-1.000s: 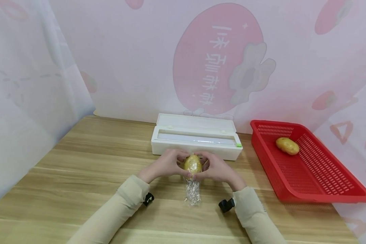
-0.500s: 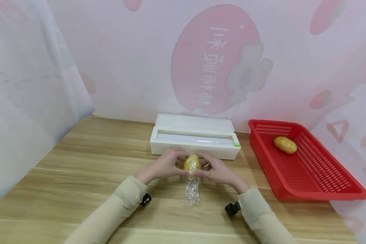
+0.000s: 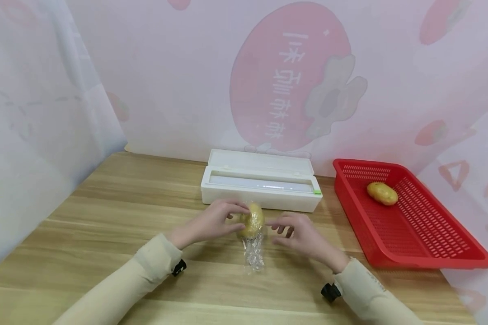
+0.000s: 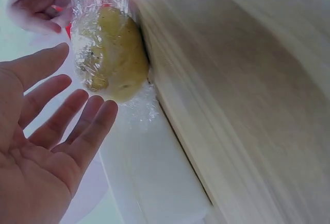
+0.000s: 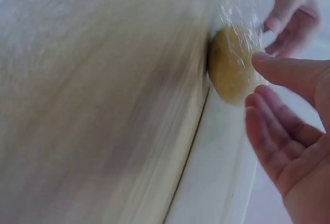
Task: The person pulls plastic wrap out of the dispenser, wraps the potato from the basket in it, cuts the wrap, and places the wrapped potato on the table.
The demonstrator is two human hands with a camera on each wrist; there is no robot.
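A potato (image 3: 255, 219) wrapped in clear cling film stands on the wooden table, a crumpled tail of film (image 3: 254, 256) trailing toward the person. My left hand (image 3: 211, 221) is at its left side, fingers spread loosely; in the left wrist view a gap shows between the fingers and the wrapped potato (image 4: 121, 54). To the right, my right hand (image 3: 302, 232) hovers apart from it, fingers relaxed and holding nothing. In the right wrist view the thumb and fingertips point at the potato (image 5: 227, 69) without gripping it.
Just behind the potato sits a white cling film box (image 3: 264, 198) with its lid raised and a roll inside. A red plastic basket (image 3: 359, 225) at the right holds an unwrapped potato (image 3: 382, 193). A patterned curtain (image 3: 166, 90) hangs behind the table.
Both hands have let go of the wrapped potato and drawn apart, the right one farther to the right. The potato has tilted slightly.
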